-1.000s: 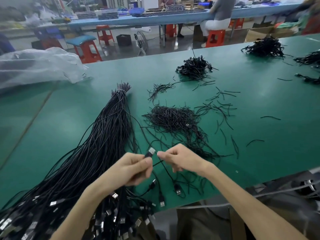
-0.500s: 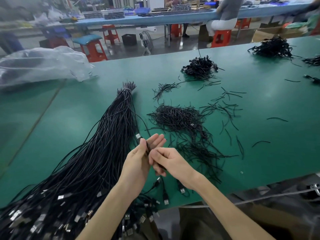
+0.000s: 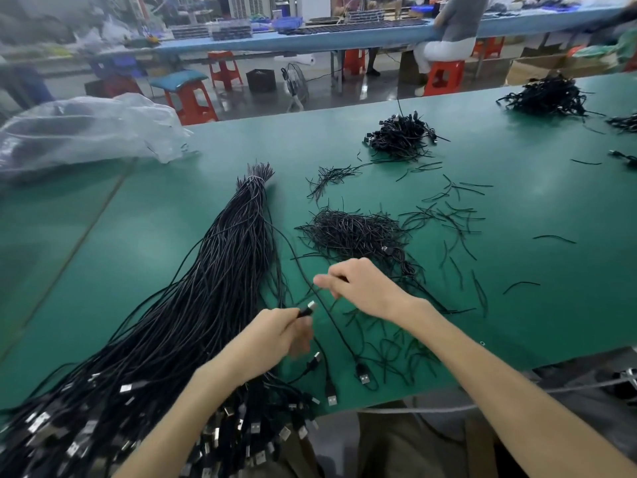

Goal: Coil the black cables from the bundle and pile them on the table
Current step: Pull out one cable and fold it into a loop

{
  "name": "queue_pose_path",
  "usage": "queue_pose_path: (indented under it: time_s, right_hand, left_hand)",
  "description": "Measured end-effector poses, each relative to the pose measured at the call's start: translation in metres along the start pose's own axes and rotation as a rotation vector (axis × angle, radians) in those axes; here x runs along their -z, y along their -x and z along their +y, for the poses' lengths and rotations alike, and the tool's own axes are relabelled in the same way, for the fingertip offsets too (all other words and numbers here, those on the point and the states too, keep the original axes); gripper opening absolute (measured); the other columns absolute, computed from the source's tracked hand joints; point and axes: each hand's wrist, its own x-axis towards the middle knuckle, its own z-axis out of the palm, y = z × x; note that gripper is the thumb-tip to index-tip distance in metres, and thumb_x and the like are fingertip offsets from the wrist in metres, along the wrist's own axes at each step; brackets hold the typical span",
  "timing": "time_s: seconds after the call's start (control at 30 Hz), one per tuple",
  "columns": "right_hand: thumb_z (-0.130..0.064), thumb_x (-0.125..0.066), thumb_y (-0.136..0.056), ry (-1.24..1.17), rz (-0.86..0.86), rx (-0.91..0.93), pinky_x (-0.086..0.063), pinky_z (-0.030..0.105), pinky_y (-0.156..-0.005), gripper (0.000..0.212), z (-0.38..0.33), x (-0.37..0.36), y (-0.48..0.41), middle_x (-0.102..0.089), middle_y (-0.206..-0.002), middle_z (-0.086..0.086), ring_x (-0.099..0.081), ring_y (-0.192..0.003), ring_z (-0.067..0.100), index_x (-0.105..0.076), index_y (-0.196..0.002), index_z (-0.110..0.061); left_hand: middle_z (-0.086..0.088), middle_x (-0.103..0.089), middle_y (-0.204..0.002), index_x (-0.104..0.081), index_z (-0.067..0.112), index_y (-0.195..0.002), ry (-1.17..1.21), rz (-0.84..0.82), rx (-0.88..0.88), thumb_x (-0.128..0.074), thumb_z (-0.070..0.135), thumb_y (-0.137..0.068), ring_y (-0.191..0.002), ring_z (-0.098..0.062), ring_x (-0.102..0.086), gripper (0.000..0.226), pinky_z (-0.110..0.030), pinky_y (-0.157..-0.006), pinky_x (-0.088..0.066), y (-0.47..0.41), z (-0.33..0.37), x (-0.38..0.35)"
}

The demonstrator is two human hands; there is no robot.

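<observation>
Head camera: my left hand (image 3: 275, 339) pinches a black cable (image 3: 303, 311) just behind its silver plug, fingers curled. My right hand (image 3: 365, 291), fingers curled too, pinches a thin strand (image 3: 340, 278). Both hover over the green table (image 3: 517, 322), just right of the tied bundle (image 3: 220, 270); the coiled pile (image 3: 400, 139) lies far back

Cable assembly factory floor

Long green tabletop (image 3: 517, 208) heaped with a black cable bundle (image 3: 206, 288), red plastic stools (image 3: 191, 98), and a blue workbench (image 3: 310, 41) with a seated worker (image 3: 451, 32).
</observation>
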Motion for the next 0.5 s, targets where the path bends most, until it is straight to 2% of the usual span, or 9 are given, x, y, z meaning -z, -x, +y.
queue_pose_path:
  time_s: [0.07,0.13,0.17,0.23,0.3,0.37,0.4,0.43,0.5]
  right_hand:
    - [-0.044,-0.055,-0.103,-0.12,0.075,0.039,-0.037,0.03,-0.054,0.043,-0.011,-0.003,-0.001,-0.048,-0.053,-0.005,-0.037,-0.049,0.013,-0.065,-0.07,-0.018]
    - [-0.034,-0.055,-0.105,-0.229,0.093,0.072,-0.04,0.024,-0.056,0.036,-0.019,-0.014,0.003,-0.052,-0.056,-0.008,-0.043,-0.052,0.009,-0.068,-0.075,-0.019]
    - [-0.029,-0.054,-0.105,-0.268,0.084,0.083,-0.041,0.02,-0.056,0.033,-0.022,-0.022,0.006,-0.054,-0.057,-0.009,-0.046,-0.053,0.007,-0.068,-0.077,-0.018]
    - [-0.024,-0.053,-0.106,-0.313,0.051,0.072,-0.042,0.018,-0.059,0.03,-0.025,-0.04,0.012,-0.057,-0.059,-0.007,-0.049,-0.054,0.005,-0.065,-0.078,-0.02]
    - [-0.022,-0.052,-0.106,-0.392,0.045,0.021,-0.044,0.025,-0.057,0.031,-0.026,-0.056,0.015,-0.058,-0.058,-0.003,-0.05,-0.052,0.011,-0.06,-0.076,-0.023]
    - [-0.02,-0.053,-0.106,-0.471,0.066,-0.03,-0.045,0.027,-0.053,0.031,-0.021,-0.063,0.017,-0.058,-0.056,-0.002,-0.05,-0.048,0.014,-0.063,-0.077,-0.015]
    - [-0.021,-0.055,-0.105,-0.466,0.071,-0.044,-0.045,0.026,-0.053,0.032,-0.017,-0.062,0.018,-0.059,-0.054,-0.002,-0.05,-0.046,0.013,-0.066,-0.078,-0.009]
    - [-0.024,-0.057,-0.104,-0.431,0.063,-0.055,-0.046,0.024,-0.054,0.033,-0.013,-0.06,0.018,-0.06,-0.053,-0.001,-0.051,-0.045,0.011,-0.069,-0.078,-0.007]
    - [-0.03,-0.061,-0.102,-0.34,0.031,-0.068,-0.046,0.019,-0.055,0.033,-0.005,-0.051,0.018,-0.064,-0.055,0.0,-0.054,-0.046,0.008,-0.072,-0.076,-0.012]
  left_hand:
    - [0.008,-0.079,-0.098,-0.074,0.018,-0.108,0.214,0.235,0.0,-0.045,0.02,-0.11,-0.095,-0.001,-0.073,0.029,-0.026,-0.089,-0.055,-0.008,-0.002,-0.011]
    - [0.004,-0.079,-0.107,-0.074,0.018,-0.116,0.516,0.399,0.022,-0.046,0.027,-0.109,-0.106,-0.007,-0.072,0.03,-0.022,-0.091,-0.055,-0.017,-0.004,-0.013]
    - [0.001,-0.078,-0.112,-0.073,0.015,-0.119,0.672,0.426,0.052,-0.046,0.031,-0.108,-0.111,-0.011,-0.071,0.034,-0.023,-0.094,-0.054,-0.021,-0.002,-0.013]
    - [-0.008,-0.074,-0.124,-0.067,0.006,-0.127,1.019,0.365,0.095,-0.045,0.037,-0.107,-0.12,-0.019,-0.068,0.043,-0.032,-0.099,-0.052,-0.028,0.005,-0.015]
    - [-0.013,-0.071,-0.129,-0.06,-0.001,-0.131,1.242,0.308,0.108,-0.042,0.035,-0.109,-0.122,-0.023,-0.067,0.045,-0.035,-0.089,-0.059,-0.033,0.014,-0.014]
    - [-0.012,-0.074,-0.121,-0.06,-0.001,-0.125,1.301,0.297,0.134,-0.041,0.033,-0.11,-0.113,-0.024,-0.071,0.042,-0.038,-0.074,-0.062,-0.037,0.021,-0.012]
    - [-0.011,-0.074,-0.111,-0.061,0.0,-0.117,1.31,0.302,0.144,-0.043,0.034,-0.11,-0.102,-0.026,-0.072,0.039,-0.042,-0.067,-0.059,-0.038,0.021,-0.01]
    - [-0.009,-0.071,-0.096,-0.061,0.004,-0.108,1.311,0.31,0.137,-0.044,0.034,-0.109,-0.088,-0.027,-0.07,0.035,-0.042,-0.063,-0.055,-0.039,0.02,-0.009]
    - [0.0,-0.053,-0.073,-0.056,0.012,-0.094,1.304,0.347,0.087,-0.042,0.034,-0.11,-0.064,-0.019,-0.055,0.03,-0.035,-0.064,-0.052,-0.039,0.017,-0.003]
